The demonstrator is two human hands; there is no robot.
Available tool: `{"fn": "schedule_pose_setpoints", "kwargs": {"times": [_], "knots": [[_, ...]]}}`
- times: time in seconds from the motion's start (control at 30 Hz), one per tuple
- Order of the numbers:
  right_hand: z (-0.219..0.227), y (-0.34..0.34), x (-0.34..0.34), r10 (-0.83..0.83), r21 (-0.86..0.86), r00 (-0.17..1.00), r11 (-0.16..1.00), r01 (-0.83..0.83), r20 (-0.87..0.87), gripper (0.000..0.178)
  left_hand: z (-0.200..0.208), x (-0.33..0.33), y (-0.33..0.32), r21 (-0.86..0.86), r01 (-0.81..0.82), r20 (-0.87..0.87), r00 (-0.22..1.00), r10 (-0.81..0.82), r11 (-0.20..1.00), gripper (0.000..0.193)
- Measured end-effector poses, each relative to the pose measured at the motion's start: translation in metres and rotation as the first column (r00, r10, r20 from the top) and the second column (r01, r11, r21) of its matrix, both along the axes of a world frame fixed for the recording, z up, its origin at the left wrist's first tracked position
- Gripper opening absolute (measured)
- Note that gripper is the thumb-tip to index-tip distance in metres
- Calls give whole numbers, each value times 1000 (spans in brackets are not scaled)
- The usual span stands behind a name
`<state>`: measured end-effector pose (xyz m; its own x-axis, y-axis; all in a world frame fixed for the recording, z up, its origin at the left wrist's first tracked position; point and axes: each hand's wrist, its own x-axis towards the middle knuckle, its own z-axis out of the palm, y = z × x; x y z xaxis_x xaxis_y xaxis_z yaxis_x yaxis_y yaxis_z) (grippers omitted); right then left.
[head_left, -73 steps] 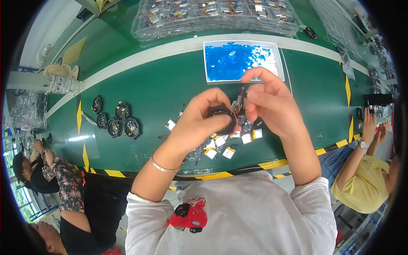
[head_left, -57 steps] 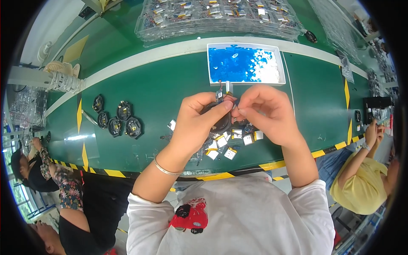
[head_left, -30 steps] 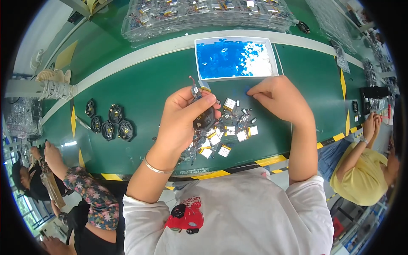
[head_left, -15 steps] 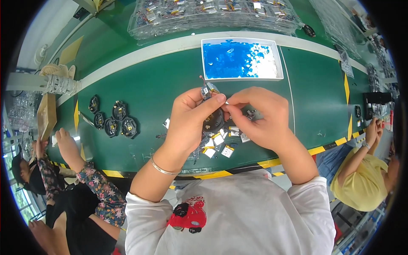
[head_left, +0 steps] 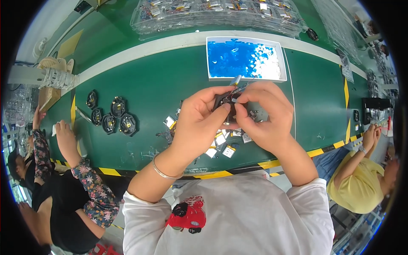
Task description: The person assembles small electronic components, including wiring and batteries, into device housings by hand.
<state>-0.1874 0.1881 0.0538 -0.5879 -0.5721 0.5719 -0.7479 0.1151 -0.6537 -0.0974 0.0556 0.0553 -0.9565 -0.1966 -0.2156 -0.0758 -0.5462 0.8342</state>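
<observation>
Head-worn fisheye view, facing down at close range upon the left hand (head_left: pixel 199 118), the right hand (head_left: pixel 271 115) and the bench (head_left: pixel 157 76).

Wht T-shirt (head_left: pixel 255 212), short slvs (head_left: pixel 312 195)
Red/blk car gfx (head_left: pixel 187 216) L chest, red lettering (head_left: pixel 193 199) above; slvr bangle (head_left: pixel 160 173), L forearm (head_left: pixel 152 182).

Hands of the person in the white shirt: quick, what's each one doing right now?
Left hand: closed, holding a black housing.
Right hand: thumb and finger pinched at the housing, apparently on a small pale piece.
</observation>
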Motion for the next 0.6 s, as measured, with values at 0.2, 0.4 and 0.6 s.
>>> {"fn": "schedule_pose_setpoints", "kwargs": {"times": [0.2, 0.4, 0.6], "knots": [[-5, -3, 0, 13, -83, 995, 996, -21, -97, 19, 1, 4, 0, 15, -9, -43, 999, 9, 1000, 30], [-6, -5, -1, 33, -70, 993, 997, -41, -115, 18, 1, 6, 1, -50, -28, -61, 998, 24, 998, 31], [-12, -5, -8, 123, -46, 985, 990, -130, -123, 15, -3, 4, -2, 5, -69, -4, 998, 69, 998, 28]]}}
